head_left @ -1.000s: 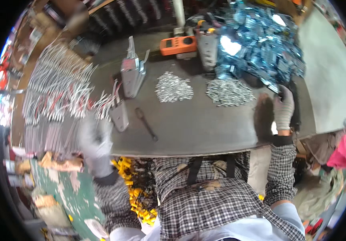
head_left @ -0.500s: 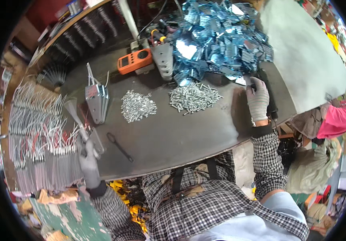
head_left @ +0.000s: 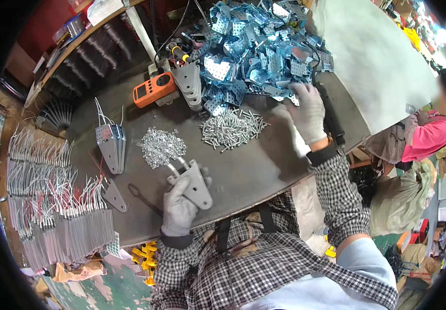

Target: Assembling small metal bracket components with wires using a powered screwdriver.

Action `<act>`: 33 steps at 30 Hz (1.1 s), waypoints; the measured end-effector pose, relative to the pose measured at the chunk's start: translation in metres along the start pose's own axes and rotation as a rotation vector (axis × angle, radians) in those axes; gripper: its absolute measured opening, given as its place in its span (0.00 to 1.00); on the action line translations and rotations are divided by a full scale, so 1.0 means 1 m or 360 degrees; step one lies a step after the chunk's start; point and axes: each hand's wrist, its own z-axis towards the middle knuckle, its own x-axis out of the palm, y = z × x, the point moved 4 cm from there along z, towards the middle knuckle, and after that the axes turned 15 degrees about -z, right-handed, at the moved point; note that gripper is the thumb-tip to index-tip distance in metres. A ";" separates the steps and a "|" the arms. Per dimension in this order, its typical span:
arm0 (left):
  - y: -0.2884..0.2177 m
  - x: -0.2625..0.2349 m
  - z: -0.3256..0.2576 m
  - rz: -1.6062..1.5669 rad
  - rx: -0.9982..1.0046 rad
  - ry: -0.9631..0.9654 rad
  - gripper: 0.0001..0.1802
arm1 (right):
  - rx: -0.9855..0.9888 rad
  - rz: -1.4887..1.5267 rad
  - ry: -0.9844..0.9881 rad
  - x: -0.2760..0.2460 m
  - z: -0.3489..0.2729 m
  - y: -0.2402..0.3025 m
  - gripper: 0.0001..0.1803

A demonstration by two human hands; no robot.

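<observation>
My left hand (head_left: 177,209) is closed on a grey, rounded-triangular metal plate (head_left: 198,188) with holes, above the near part of the dark worktop. Two pale prongs (head_left: 177,166) stick out from the plate's far end, close to a pile of small shiny metal parts (head_left: 163,147). My right hand (head_left: 310,116) reaches the near right edge of a heap of bluish perforated metal plates (head_left: 267,59). Its thumb is blurred and stands apart from the fingers, with one small bluish plate (head_left: 291,98) by the fingertips. Both hands wear light gloves.
A pile of short metal pins (head_left: 233,129) lies mid-table. Left are rows of grey strips with wires (head_left: 62,206), a stacked plate assembly (head_left: 111,147) and a loose triangular plate (head_left: 115,196). Behind stand an orange meter (head_left: 153,90) and grey plates (head_left: 187,85). A person in pink (head_left: 429,135) sits right.
My left hand has moved right from beside the wired strips, bringing the triangular plate with it. My right hand has shifted slightly left along the heap's edge. The whole view has shifted a little.
</observation>
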 end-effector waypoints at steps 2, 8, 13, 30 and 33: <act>0.013 0.013 0.005 0.0013 0.0041 -0.0028 0.21 | -0.0041 -0.0196 -0.0021 0.004 0.009 0.011 0.23; 0.038 0.016 0.005 -0.0195 -0.0195 0.0099 0.21 | 0.0055 0.0105 -0.0042 0.004 0.017 0.001 0.20; 0.048 0.008 -0.001 -0.0159 -0.0283 0.0091 0.23 | 0.0028 0.0404 0.0182 -0.004 0.018 -0.001 0.19; 0.058 0.011 0.009 0.0401 -0.0244 0.0030 0.19 | -0.0686 0.0359 0.0183 -0.073 -0.022 0.083 0.11; 0.070 0.021 0.006 0.0721 0.0093 0.0171 0.20 | -0.1059 0.0307 0.0227 -0.072 -0.045 0.134 0.11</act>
